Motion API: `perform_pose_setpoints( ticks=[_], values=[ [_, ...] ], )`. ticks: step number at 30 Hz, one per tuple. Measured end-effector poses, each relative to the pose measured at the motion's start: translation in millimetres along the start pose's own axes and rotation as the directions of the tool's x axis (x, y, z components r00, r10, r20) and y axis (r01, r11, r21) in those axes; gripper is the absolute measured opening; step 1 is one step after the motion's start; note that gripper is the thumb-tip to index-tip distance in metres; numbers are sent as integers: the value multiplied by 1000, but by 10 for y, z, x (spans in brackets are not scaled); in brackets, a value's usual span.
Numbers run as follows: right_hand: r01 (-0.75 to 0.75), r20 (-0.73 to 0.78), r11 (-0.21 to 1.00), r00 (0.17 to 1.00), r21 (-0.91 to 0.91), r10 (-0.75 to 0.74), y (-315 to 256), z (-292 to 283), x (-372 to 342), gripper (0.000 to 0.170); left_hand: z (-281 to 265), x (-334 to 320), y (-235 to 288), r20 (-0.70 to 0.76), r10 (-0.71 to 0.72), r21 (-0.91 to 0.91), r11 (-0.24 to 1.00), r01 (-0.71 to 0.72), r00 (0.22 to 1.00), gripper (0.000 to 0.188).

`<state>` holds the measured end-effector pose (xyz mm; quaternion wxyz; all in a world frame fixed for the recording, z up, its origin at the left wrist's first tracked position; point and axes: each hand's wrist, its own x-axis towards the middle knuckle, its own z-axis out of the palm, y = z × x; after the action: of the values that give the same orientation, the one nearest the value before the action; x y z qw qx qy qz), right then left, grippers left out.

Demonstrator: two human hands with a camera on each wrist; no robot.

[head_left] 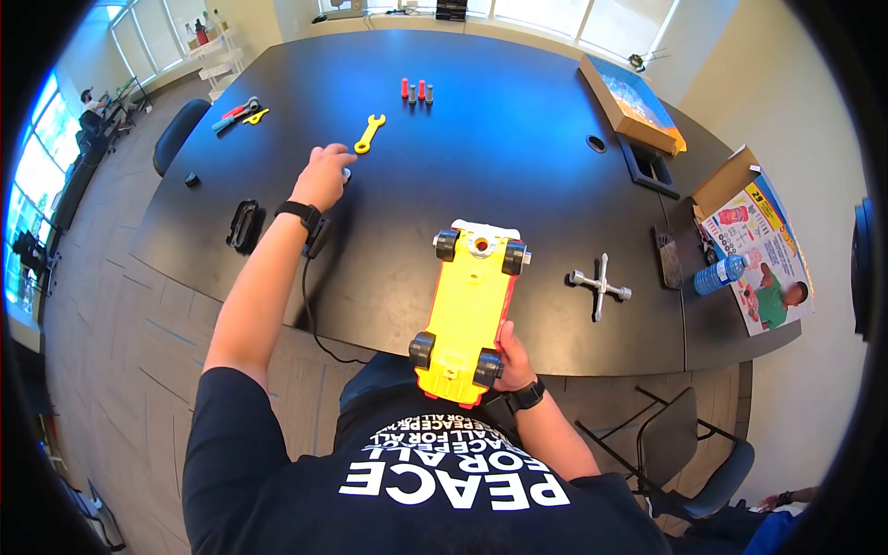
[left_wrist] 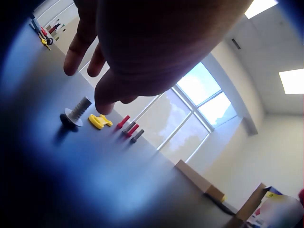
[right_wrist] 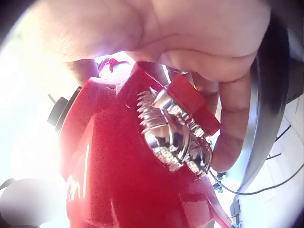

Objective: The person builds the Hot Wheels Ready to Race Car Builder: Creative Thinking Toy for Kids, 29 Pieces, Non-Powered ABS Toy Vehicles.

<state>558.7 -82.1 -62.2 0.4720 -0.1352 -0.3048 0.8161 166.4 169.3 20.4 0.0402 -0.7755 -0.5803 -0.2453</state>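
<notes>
A toy car, its yellow underside [head_left: 472, 305] facing the head camera, is gripped by the right hand [head_left: 516, 363] at its lower right side. In the right wrist view its red body [right_wrist: 128, 156] and chrome engine piece [right_wrist: 166, 135] show under the right hand [right_wrist: 156, 38]. Over the table the left hand [head_left: 322, 178] reaches out with loose fingers and holds nothing. Beside those fingers, a grey threaded bolt [left_wrist: 80, 111] stands on its wide head, apart from the left hand [left_wrist: 156, 47]. A yellow wrench [head_left: 370, 134] lies beyond the hand.
Several red and grey bolts [head_left: 417, 92] stand at the back. Tools [head_left: 239, 113] lie at far left, a black case [head_left: 244, 226] nearer. To the right are a silver cross wrench [head_left: 601, 288], a water bottle [head_left: 720, 276], a printed box [head_left: 763, 250] and an open carton [head_left: 629, 106].
</notes>
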Motion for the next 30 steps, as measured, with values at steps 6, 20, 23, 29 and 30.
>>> perform_pose_setpoints(
  ticks=[6,20,23,29,30],
  values=[
    [12,-1,997,1000,-76,-12,-35,64,4,78,66,266,-100,251,-222,270,951,153,942,33],
    [-16,59,998,998,-60,19,-3,-22,2,75,-554,-26,988,206,-68,-371,918,142,976,26],
    [-25,42,997,999,-69,28,-12,-6,-4,76,-533,-131,1339,136,23,-905,409,115,990,17],
    [-1,9,986,1000,-169,3,-130,256,19,80,-518,-433,1889,25,189,-965,259,-25,982,21],
    [-2,7,985,1000,-170,3,-132,254,22,80,-552,-465,1929,-11,234,-910,400,-107,972,21]
  ],
)
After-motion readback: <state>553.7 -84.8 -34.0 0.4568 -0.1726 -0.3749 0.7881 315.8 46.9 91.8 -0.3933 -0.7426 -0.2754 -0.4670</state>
